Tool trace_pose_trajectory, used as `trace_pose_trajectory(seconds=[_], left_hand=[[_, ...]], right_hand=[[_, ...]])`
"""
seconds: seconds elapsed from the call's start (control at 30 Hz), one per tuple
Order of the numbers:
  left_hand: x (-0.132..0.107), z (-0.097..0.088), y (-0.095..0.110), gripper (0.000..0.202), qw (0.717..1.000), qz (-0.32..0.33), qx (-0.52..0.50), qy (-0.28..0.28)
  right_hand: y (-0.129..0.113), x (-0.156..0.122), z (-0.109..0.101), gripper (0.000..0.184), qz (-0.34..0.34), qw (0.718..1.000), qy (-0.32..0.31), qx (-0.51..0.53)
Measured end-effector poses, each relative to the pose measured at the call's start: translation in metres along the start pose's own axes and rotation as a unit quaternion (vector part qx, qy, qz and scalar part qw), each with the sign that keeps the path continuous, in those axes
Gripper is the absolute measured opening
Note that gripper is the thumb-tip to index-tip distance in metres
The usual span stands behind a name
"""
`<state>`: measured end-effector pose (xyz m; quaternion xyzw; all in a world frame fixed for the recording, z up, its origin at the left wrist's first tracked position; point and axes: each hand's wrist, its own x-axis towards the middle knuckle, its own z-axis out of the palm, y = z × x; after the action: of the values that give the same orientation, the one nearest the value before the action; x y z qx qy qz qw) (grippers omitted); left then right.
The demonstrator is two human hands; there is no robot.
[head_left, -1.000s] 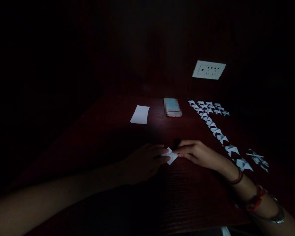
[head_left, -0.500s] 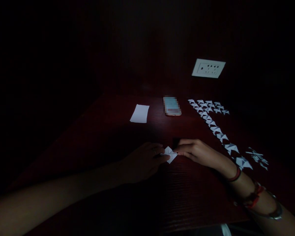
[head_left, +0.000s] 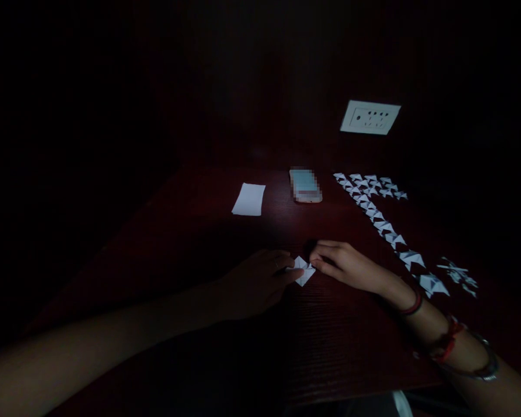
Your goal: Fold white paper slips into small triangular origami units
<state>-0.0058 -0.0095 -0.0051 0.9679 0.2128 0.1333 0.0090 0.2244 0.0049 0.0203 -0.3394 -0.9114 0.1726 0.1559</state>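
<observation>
A small folded square of white paper (head_left: 303,278) lies on the dark red table, its corners pointing outward and crease lines showing. From the left, my left hand (head_left: 260,282) holds it, thumb on top and fingers at its far left edge. My right hand (head_left: 341,263) pinches the paper's right corner between thumb and fingers. Beyond my right hand, several folded white paper pieces (head_left: 382,226) form rows that run from the back toward the near right.
A stack of white paper (head_left: 249,200) lies at the back, with a phone (head_left: 306,186) to its right. Thin paper scraps (head_left: 458,275) lie at the right. On the wall is a white power socket (head_left: 370,117). The table's front edge (head_left: 356,395) shows below.
My right fingers have shifted slightly at the paper's right corner and bent closer in. The left hand keeps its hold. The whole view has moved a little.
</observation>
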Motion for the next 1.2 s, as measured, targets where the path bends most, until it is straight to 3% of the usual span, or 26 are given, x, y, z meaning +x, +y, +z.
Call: trace_pose_trajectory(seconds=[0.3, 1.2], left_hand=[[-0.001, -0.001, -0.002, 0.045, 1.0, 0.021, -0.021, -0.007], [0.006, -0.001, 0.003, 0.046, 0.998, -0.023, -0.054, -0.004]], right_hand=[[0.0, 0.003, 0.003, 0.01, 0.013, 1.0, 0.019, 0.013], [0.003, 0.014, 0.006, 0.008, 0.094, 0.995, -0.012, 0.023]])
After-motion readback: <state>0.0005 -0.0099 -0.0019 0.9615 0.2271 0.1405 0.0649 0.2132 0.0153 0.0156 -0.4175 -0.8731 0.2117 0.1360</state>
